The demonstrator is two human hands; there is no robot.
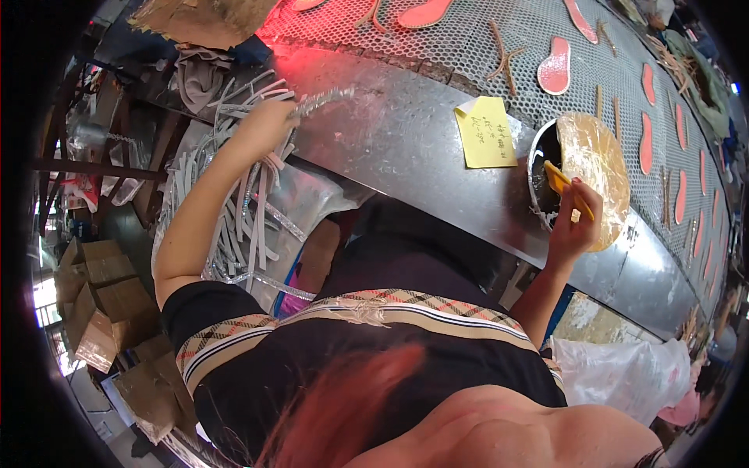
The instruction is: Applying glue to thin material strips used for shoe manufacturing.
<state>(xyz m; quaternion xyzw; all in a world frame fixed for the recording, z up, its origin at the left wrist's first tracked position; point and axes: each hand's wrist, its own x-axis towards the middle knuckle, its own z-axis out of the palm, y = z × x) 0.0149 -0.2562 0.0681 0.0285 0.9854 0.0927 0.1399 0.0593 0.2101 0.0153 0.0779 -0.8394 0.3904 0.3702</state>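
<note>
**Glittery strip lifted, brush at the pot**

Head view. Silvery glitter strip point(320, 100): pinched in the left hand point(265, 125), fingers closed around one end, its free end over the steel bench point(406, 148). Yellow-handled brush point(566, 186): gripped in the right hand point(576, 222), fingers curled shut, tip at the glue pot point(546, 168). Strip pile point(250, 210): many remain, left of the bench. Pink insoles point(554, 66): already laid on the mesh belt point(468, 31). Judged early: this strip looks uncoated.

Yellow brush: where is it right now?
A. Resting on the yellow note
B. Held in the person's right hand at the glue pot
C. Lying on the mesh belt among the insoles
B: the right hand grips the yellow brush at the glue pot.
</note>
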